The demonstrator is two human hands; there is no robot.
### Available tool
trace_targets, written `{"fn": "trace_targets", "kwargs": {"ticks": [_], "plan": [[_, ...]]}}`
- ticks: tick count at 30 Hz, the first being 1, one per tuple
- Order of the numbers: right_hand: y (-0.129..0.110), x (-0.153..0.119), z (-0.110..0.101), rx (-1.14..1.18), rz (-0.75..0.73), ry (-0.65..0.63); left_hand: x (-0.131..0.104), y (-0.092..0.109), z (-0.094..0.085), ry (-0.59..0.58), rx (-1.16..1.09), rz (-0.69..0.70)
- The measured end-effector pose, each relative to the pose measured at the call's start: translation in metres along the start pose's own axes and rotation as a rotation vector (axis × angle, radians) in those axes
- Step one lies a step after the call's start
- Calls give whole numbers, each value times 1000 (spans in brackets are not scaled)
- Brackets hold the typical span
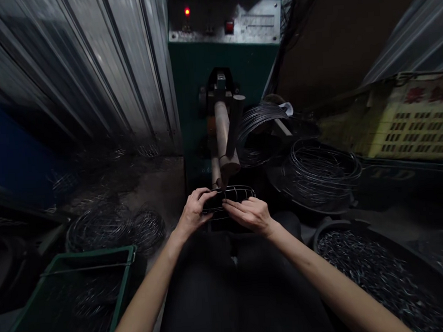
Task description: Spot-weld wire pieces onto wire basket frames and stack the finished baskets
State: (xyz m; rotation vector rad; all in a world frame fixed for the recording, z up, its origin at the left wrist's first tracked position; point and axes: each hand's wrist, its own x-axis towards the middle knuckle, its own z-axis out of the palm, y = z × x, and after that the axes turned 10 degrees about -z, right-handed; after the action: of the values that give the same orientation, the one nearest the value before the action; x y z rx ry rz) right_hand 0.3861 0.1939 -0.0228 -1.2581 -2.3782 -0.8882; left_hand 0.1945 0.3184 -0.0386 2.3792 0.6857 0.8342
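frame (235, 191) is held at the machine (245, 58) by half-curled left hand (193, 211) and pinching right hand (254, 215); positioning seems the step, steadiness needed.

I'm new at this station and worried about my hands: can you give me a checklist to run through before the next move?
1. Left hand holding the wire frame: ok, at its left side.
2. Right hand holding it: ok, towards its right side.
3. Red lamp on the green machine: ok, lit.
4. Wire frame against the metal rod's tip: cannot tell, too dark there.
5. Hand protection: not ok, both hands bare.
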Motion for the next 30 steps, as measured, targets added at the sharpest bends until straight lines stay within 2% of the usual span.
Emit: {"fn": "trace_targets", "kwargs": {"ticks": [8, 12, 14, 16, 18, 20, 21, 22, 23, 24, 26, 27, 28, 30], "plan": [[1, 0, 6, -23, 33, 14, 6, -5, -2, 4, 22, 18], [-4, 6, 12, 51, 121, -60, 4, -7, -5, -4, 26, 59], [-6, 7, 8, 71, 165, -79, 0, -10, -5, 34, 32, 73], [-10, -1, -7, 86, 240, -61, -5, -14, -4, 82, 31, 42], [-18, -27, -33, 103, 422, -26, -10, -19, -1, 113, 11, -29], [-30, -75, -62, 96, 739, -14, -14, -22, 4, 139, -36, -80], [-36, -105, -75, 75, 947, -34, -16, -23, 6, 162, -64, -93], [-42, -139, -86, 26, 1153, -97, -17, -23, 8, 190, -90, -98], [-48, -173, -95, -46, 1332, -212, -19, -22, 10, 215, -113, -93], [-55, -206, -101, -44, 1465, -413, -21, -21, 12, 233, -134, -86], [-73, -260, -104, 156, 1593, -734, -26, -18, 16, 246, -171, -69], [-82, -279, -104, 285, 1596, -818, -29, -16, 18, 240, -192, -62], [-92, -293, -102, 395, 1587, -856, -32, -14, 20, 228, -213, -60], [-107, -305, -98, 509, 1571, -843, -38, -10, 24, 192, -254, -79]]}}
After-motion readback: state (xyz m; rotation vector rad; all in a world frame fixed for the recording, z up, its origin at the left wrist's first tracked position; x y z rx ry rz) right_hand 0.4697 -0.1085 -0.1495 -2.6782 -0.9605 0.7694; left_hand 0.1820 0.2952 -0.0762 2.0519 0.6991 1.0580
